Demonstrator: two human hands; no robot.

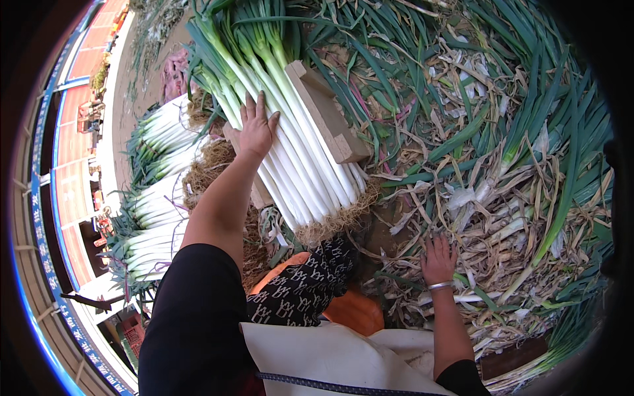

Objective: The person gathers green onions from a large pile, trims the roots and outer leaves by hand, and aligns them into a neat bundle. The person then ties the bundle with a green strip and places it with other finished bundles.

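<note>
A thick layer of cleaned green onions (302, 153), white stalks with rooted ends towards me, lies in a brown holder with a raised side board (322, 114). My left hand (257, 127) rests on the stalks near where they turn green, its fingers spread and thumb out. To the right, a heap of uncleaned onions (500, 222) is wrapped in dry, papery leaves. My right hand (439, 257), with a silver bracelet (440, 285) on the wrist, touches the near left side of this heap. Its fingers are slightly apart, with nothing visible in them.
Tied bundles of cleaned onions (153, 203) lie at the left, roots towards the holder. Loose leaves (396, 89) cover the ground at the top right. A pale apron (337, 351) covers my lap, above an orange object (354, 309). A pink cloth or bag (174, 74) lies farther off.
</note>
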